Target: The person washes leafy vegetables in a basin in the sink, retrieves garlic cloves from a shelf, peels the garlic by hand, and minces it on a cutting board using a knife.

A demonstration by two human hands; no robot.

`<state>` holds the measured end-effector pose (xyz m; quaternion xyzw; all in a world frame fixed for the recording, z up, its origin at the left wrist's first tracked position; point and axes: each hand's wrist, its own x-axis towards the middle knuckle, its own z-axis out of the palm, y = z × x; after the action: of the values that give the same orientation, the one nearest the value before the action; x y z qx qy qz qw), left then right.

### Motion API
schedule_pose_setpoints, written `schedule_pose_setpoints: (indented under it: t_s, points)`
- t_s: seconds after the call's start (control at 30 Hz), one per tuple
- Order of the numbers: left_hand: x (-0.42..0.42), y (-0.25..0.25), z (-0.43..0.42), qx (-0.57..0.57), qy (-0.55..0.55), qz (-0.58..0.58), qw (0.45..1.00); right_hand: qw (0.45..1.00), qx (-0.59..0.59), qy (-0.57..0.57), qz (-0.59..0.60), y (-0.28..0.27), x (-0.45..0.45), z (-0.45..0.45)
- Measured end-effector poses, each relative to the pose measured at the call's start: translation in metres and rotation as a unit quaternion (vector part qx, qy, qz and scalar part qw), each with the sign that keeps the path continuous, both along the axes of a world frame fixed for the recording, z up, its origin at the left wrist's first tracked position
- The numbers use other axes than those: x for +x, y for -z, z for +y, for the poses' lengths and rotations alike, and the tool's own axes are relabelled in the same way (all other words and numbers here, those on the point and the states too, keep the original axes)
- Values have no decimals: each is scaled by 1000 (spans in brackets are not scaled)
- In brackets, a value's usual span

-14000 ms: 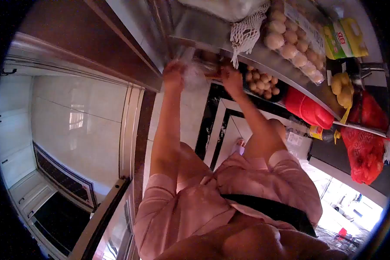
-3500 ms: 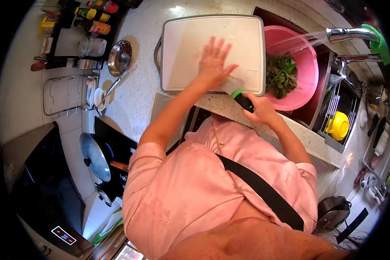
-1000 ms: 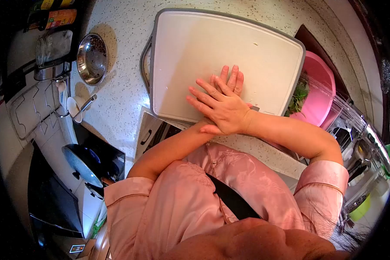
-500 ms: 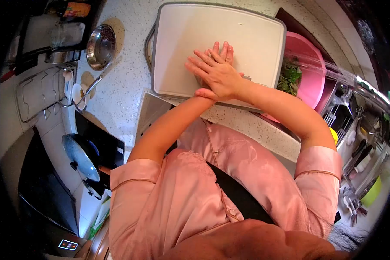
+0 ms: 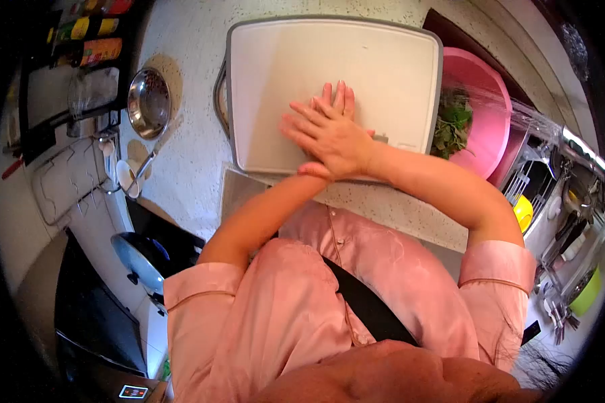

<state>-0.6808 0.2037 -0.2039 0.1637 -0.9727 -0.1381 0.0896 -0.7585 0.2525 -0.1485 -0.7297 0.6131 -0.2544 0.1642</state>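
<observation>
My right hand (image 5: 339,138) lies flat across the back of my left hand, fingers stretched and spread toward the upper left. Beneath it, my left hand (image 5: 343,101) is mostly covered; its straight fingertips stick out past the right hand's knuckles. Both hands press over the lower middle of a white cutting board (image 5: 282,60) with a grey rim. A small grey patch (image 5: 381,138) shows on the board beside my right wrist; I cannot tell what it is. Whatever lies under the left palm is hidden.
Right of the board, a pink basin (image 5: 487,121) holds leafy greens (image 5: 452,124). A metal bowl (image 5: 149,104) and a white cup (image 5: 126,178) with a utensil stand left. A lidded pan (image 5: 138,260) is on the hob at lower left. Utensils hang at the right.
The view has shifted slightly, so the board and hands appear a little lower. The hands stay stacked in the same pose on the board.
</observation>
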Motion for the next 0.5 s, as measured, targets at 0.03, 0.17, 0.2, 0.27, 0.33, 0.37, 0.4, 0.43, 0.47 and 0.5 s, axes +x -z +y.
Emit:
schedule_pose_setpoints:
  t_s: [0.03, 0.17, 0.2, 0.27, 0.33, 0.37, 0.4, 0.43, 0.47, 0.5]
  points:
    - [-3, 2, -3, 2, 3, -1, 1000, 1000, 11, -11, -10, -1, -1, -1]
    - [-7, 8, -10, 7, 6, -3, 1000, 999, 5, -14, -41, 1, -2, -3]
    - [-6, 11, -11, 8, 3, -4, 1000, 999, 8, -22, -45, 4, -3, -4]
    - [-7, 10, -9, 3, 6, 3, 1000, 999, 6, -12, -34, 5, -2, -6]
    - [-4, 8, -4, -9, 5, 13, 1000, 998, 14, 48, 29, -4, -1, 1]
    - [-6, 9, -2, -16, 3, 17, 1000, 998, 4, 50, 42, -2, 1, 2]
    - [-4, 12, 0, -22, -3, 18, 1000, 995, -31, 87, 31, 5, 0, -1]
    - [-3, 11, 3, -28, -11, 17, 999, 990, -67, 119, 21, 10, 5, 4]
    - [-2, 11, 4, -35, -20, 21, 999, 990, -76, 114, 30, 12, 16, 14]
    - [-2, 9, 4, -39, -27, 33, 998, 981, -125, 143, -29, 13, 22, 21]
